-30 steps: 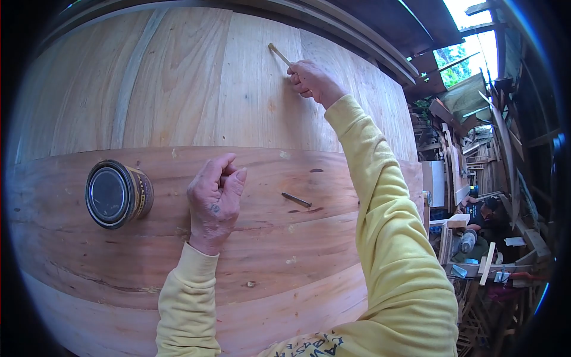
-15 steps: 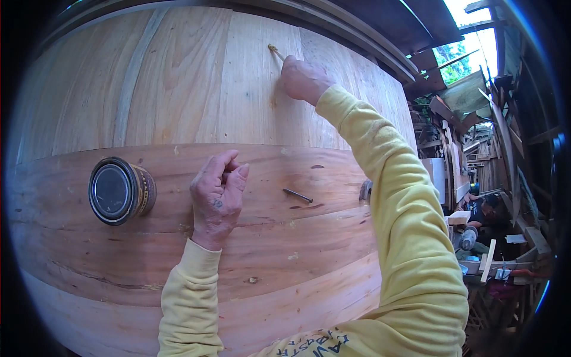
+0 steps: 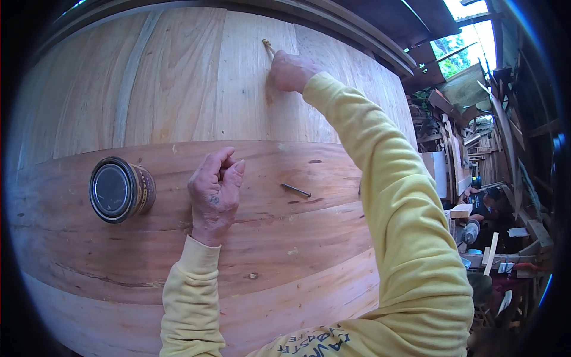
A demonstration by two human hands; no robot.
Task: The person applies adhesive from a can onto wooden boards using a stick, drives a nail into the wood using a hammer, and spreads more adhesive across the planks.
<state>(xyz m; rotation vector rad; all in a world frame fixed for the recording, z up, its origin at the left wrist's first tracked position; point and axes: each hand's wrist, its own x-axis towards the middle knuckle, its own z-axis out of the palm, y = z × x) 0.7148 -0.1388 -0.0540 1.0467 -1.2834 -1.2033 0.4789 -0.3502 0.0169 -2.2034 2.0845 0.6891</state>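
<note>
My right hand [image 3: 292, 71] is closed round a thin stick [image 3: 269, 47] at the far part of the wooden panel [image 3: 178, 77]. The stick's tip, with yellowish-brown matter on it, touches or nearly touches the pale boards. My left hand [image 3: 215, 193] rests on the reddish board with its fingers curled; whether anything is inside them is hidden. A round can [image 3: 122, 190] with a dark lid stands left of it. To its right a dark nail [image 3: 295, 190] lies on the board.
At the right, beyond the panel's edge, a person [image 3: 485, 202] in dark clothing is beside a power tool [image 3: 471, 231] and scattered wood pieces [image 3: 491, 254]. Long boards [image 3: 357, 35] run behind the panel's far edge.
My right hand has moved slightly left and turned over the stick, hiding more of it. Yellowish matter now shows at the stick's tip. My left hand has barely moved.
</note>
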